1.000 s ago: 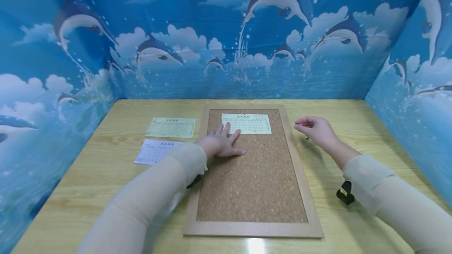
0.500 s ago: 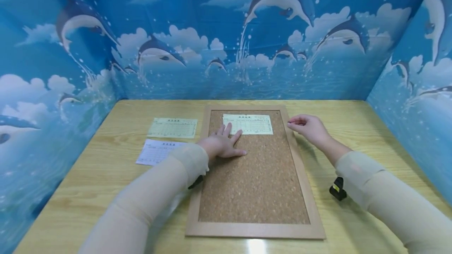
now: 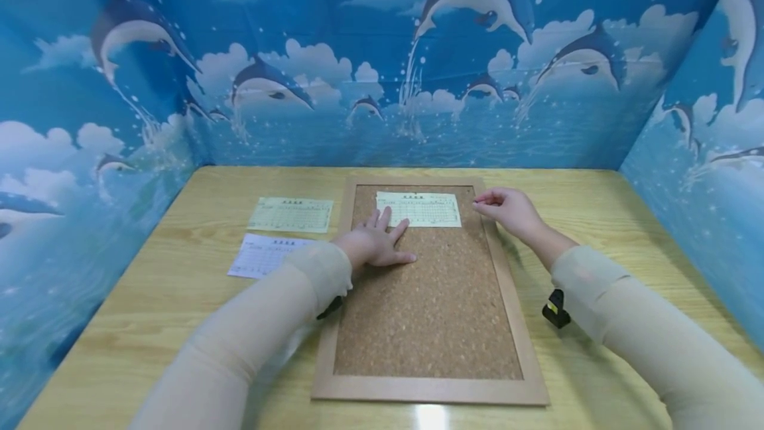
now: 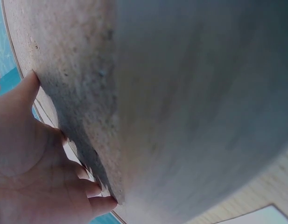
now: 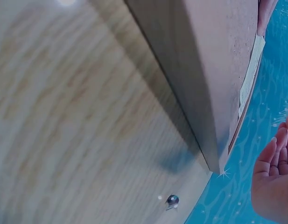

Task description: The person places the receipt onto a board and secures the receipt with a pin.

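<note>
A framed corkboard (image 3: 426, 310) lies on the table, with a pale green printed slip (image 3: 426, 210) near its far edge. A tiny dark spot shows at that slip's top edge. My left hand (image 3: 379, 245) rests on the cork with fingers spread, the fingertips on the slip's lower left part. My right hand (image 3: 510, 211) is over the board's right frame near the far corner. Its thumb and fingers pinch a small dark pin (image 3: 475, 202), mostly hidden. In the right wrist view the right hand (image 5: 274, 179) has curled fingers, and the pin is out of sight.
Left of the board lie another green slip (image 3: 291, 215) and a white slip (image 3: 262, 257), partly under my left sleeve. A small shiny metal piece (image 5: 172, 200) sits on the table right of the board. Dolphin-printed blue cloth (image 3: 334, 131) encloses the table's back and sides.
My right hand has moved left from beside the board to over its right frame, still pinching the small dark pin. The left hand has stayed in place on the slip.
</note>
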Demonstrator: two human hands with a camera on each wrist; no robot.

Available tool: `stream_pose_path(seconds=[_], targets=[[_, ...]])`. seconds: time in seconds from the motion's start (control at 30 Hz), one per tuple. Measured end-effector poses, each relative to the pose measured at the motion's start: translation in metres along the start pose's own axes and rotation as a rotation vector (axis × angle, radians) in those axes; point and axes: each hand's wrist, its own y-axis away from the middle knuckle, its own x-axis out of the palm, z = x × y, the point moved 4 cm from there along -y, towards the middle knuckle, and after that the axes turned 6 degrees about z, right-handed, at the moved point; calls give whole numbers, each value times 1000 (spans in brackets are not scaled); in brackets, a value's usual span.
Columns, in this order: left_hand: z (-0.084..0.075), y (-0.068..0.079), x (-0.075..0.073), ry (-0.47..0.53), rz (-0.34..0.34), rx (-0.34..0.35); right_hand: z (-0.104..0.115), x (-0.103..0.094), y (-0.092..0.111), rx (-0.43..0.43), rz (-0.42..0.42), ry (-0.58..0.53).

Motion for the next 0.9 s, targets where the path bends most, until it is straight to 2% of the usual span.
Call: stream_pose_path(seconds=[0.27, 0.57, 0.9], targets=[[1, -5, 1, -12, 28, -12, 3, 6, -12, 5, 28, -21], [1, 0, 0, -8, 0, 1, 12, 11, -22, 5, 48, 3], [2, -9, 2, -8, 18, -6, 24, 16, -33, -4, 81, 24]])
